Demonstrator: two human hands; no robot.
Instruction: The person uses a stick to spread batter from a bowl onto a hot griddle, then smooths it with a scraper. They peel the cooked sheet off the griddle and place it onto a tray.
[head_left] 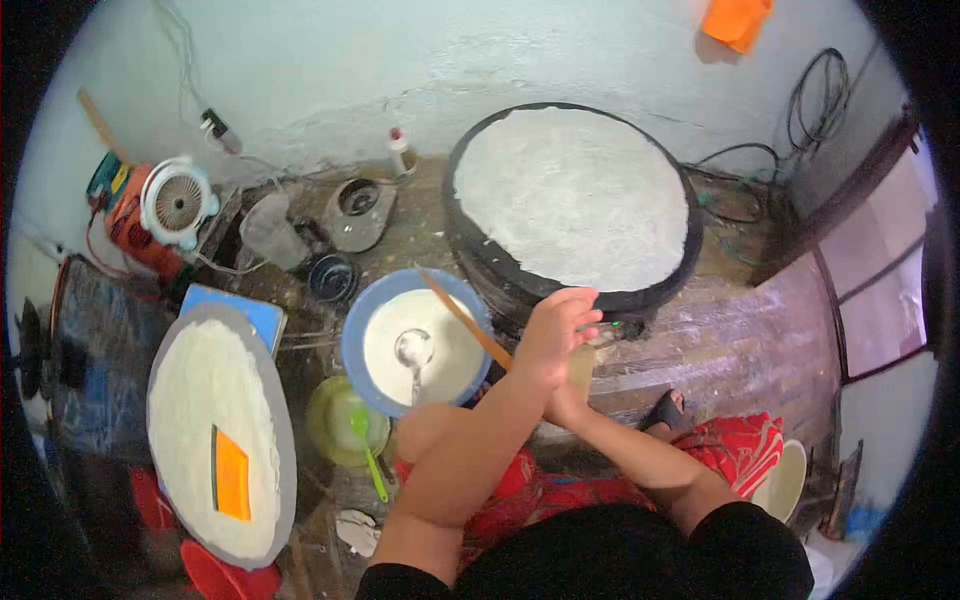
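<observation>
My left hand [562, 330] reaches over the near edge of a round black griddle [475, 255], fingers stretched out and slightly apart. A wide, thin white layer of batter [575, 195] covers most of the griddle. Just below, my right hand [565, 405] is closed, partly hidden behind my left wrist. A long wooden stick [462, 318] slants from above the bowl, behind my left forearm, in line with my right hand. A flat beige piece [581, 372] shows beside that hand. Left of my arms stands a blue bowl [352, 350] of white batter [385, 345] with a ladle [415, 350] in it.
At left, a grey round board [287, 480] bears a pale sheet [205, 390] with an orange rectangle [233, 475]. A green bowl [325, 425] holds a green spoon [370, 455]. A small fan [178, 203] stands farther back. Cables [740, 155] lie right of the griddle.
</observation>
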